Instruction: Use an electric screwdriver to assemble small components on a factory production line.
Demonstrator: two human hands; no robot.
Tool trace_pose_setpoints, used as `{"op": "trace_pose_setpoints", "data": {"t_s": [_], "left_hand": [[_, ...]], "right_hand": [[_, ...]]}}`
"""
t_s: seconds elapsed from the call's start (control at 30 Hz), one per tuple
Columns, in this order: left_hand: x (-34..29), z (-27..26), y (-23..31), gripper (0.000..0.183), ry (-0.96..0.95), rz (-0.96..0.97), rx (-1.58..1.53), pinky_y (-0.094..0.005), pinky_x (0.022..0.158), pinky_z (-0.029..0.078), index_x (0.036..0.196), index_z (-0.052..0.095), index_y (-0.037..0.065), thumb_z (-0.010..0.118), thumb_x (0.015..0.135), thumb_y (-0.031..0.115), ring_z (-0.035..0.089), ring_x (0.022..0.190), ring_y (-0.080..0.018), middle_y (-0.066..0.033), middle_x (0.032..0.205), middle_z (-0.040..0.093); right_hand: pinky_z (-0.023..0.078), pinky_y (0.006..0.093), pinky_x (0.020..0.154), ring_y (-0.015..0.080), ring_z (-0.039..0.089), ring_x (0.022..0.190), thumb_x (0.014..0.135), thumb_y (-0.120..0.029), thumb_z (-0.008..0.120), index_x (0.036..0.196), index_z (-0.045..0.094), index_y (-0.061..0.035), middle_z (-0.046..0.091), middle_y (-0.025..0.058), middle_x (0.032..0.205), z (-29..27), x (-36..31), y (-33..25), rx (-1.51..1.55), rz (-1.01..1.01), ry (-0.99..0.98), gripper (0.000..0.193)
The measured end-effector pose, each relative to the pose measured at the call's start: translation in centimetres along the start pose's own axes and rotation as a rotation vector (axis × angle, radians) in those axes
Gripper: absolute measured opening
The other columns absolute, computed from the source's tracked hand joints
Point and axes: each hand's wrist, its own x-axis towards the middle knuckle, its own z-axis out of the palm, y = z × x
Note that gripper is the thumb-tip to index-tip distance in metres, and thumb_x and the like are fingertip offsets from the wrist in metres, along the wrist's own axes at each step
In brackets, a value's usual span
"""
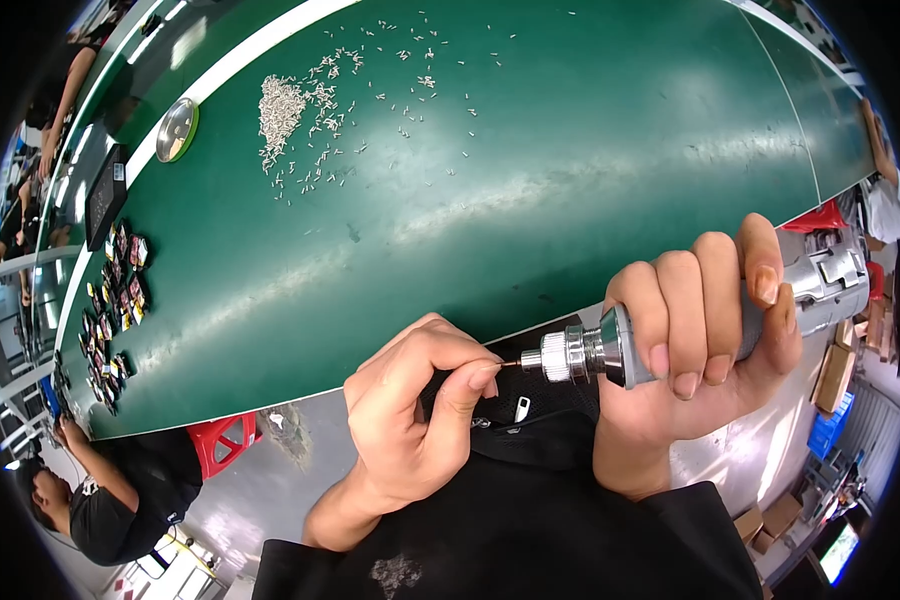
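From far off, I watched my right hand [686,320] grip the drill [618,345]. It lay sideways, its thin rod [511,363] pointing at my left hand [415,410], which pinched it.

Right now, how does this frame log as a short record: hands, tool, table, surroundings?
Left hand: thumb and forefinger pinching a thin rod
Right hand: wrapped around a grey handheld tool
Tool direction: rod end pointing left
Green table: heap of small silvery pieces, more scattered to its right; round dish left of heap
Surroundings: person in black, lower left, near red stool
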Motion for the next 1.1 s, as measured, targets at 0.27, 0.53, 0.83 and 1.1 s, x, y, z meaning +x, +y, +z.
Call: {"op": "trace_pose_setpoints", "data": {"t_s": [0.27, 0.53, 0.83, 1.1], "left_hand": [[3.1, -0.8, 1.4, 0.034, -0.020, 0.028, 0.209, -0.0258, 0.058, 0.042, 0.115, 0.058, -0.010, 0.049, 0.095, 0.016, 0.050, 0.061, -0.0143, -0.0105, 0.071, 0.061], [14.7, -1.4, 3.6, 0.019, -0.256, 0.334, 0.601, -0.0322, 0.050, 0.042, 0.065, 0.057, 0.000, 0.066, 0.081, 0.002, 0.053, 0.051, -0.0239, -0.0098, 0.058, 0.057], [37.4, 2.5, -3.7, 0.034, -0.087, 0.186, 1.057, -0.0408, 0.078, 0.049, 0.114, 0.054, 0.002, 0.062, 0.086, 0.019, 0.063, 0.088, -0.0325, -0.0167, 0.105, 0.061], [42.3, 7.2, -5.6, 0.047, -0.084, 0.090, 1.299, -0.0433, 0.084, 0.051, 0.111, 0.053, -0.002, 0.068, 0.082, 0.031, 0.059, 0.100, -0.0347, -0.0209, 0.105, 0.058]], "right_hand": [[0.038, 0.0262, 0.052, 0.0086, 0.039, 0.045, 0.094, -0.016, 0.047, 0.089, 0.046, -0.0052, 0.038, -0.0020, 0.054, -1.7, 1.0, -1.4, 0.055, -0.067, 0.128, 0.012], [0.037, 0.0292, 0.052, 0.0108, 0.038, 0.044, 0.092, -0.017, 0.046, 0.087, 0.048, -0.0084, 0.039, -0.0004, 0.054, -5.5, 1.8, -0.5, 0.102, 0.001, 0.313, 0.010], [0.041, 0.0302, 0.056, 0.0111, 0.042, 0.047, 0.092, -0.020, 0.048, 0.088, 0.047, -0.0087, 0.041, -0.0002, 0.056, -6.0, 2.2, -1.0, 0.183, 0.028, 0.224, 0.012], [0.043, 0.0339, 0.060, 0.0138, 0.044, 0.050, 0.092, -0.017, 0.047, 0.089, 0.048, -0.0074, 0.043, 0.0020, 0.058, -6.4, 2.4, -1.3, 0.240, 0.070, 0.207, 0.010]]}}
